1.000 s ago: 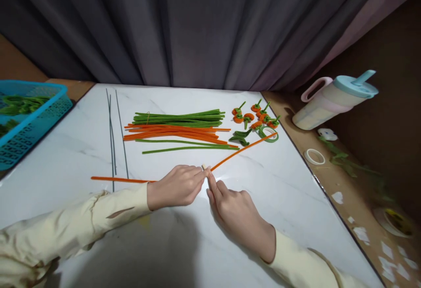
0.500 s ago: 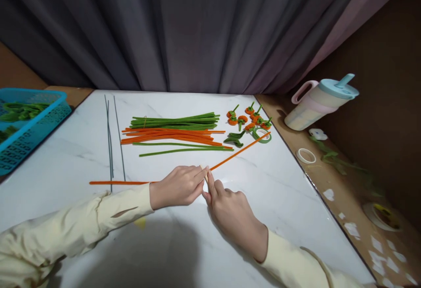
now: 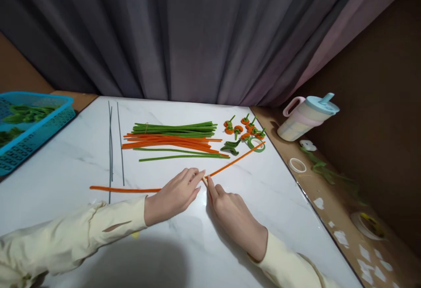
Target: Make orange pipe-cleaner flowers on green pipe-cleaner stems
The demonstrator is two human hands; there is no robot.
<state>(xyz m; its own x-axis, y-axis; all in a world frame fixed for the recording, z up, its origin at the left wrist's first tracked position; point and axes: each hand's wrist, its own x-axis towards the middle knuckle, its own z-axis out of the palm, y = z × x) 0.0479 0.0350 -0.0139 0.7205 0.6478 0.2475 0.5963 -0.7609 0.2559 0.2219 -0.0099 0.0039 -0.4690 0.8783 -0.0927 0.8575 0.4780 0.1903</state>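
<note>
My right hand (image 3: 235, 217) is closed on a thin pale wooden stick (image 3: 204, 181), its index finger lying along it. An orange pipe cleaner (image 3: 235, 161) runs from the stick's top toward the upper right, over a roll of green tape (image 3: 259, 147). My left hand (image 3: 176, 196) is at the stick's upper end, the index fingertip touching there and the thumb apart from it. Fingers partly hide how the pipe cleaner meets the stick. Another orange pipe cleaner (image 3: 125, 189) lies on the table, its right end under my left hand.
Behind my hands lie bundles of green (image 3: 177, 129) and orange pipe cleaners (image 3: 171, 141). Small orange pumpkin-like pieces (image 3: 238, 130) and dark green leaves (image 3: 231, 147) sit at right. Dark wires (image 3: 120, 143) and a blue basket (image 3: 39, 136) are left; a tumbler (image 3: 304, 117) stands right.
My left thumb and fingers have spread apart at the stick's top, where they were pinched together before. My right hand keeps its hold. The whole view has shifted slightly.
</note>
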